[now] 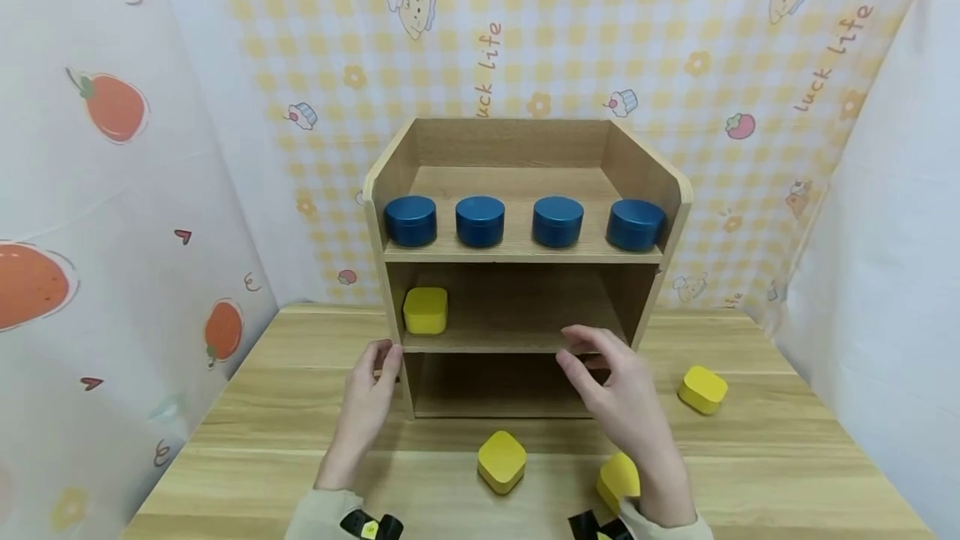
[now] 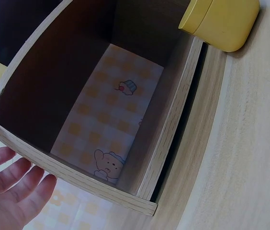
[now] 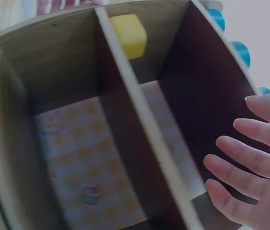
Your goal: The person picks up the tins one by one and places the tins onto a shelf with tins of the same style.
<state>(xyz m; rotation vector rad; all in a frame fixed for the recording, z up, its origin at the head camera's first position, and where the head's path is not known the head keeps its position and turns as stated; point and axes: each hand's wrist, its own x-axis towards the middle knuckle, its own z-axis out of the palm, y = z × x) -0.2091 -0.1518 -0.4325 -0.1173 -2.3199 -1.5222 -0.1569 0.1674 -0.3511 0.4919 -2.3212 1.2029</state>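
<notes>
A small wooden shelf [image 1: 525,257] with an open top tier and two lower compartments stands on the table. My left hand [image 1: 366,398] is at its left side panel, thumb near the front edge and the other fingers along the outer face. In front of the right part of the shelf hovers my right hand [image 1: 622,386], fingers spread and slightly bent, holding nothing. A yellow rounded block [image 1: 426,312] sits at the left end of the middle compartment. Several blue round tins, including the leftmost tin [image 1: 411,222], line the top tier's front.
On the table, one yellow block [image 1: 502,462] lies in front of the shelf. Another yellow block [image 1: 618,479] is partly hidden by my right forearm, and a third yellow block [image 1: 703,390] lies to the shelf's right. A patterned cloth [image 1: 525,48] hangs behind.
</notes>
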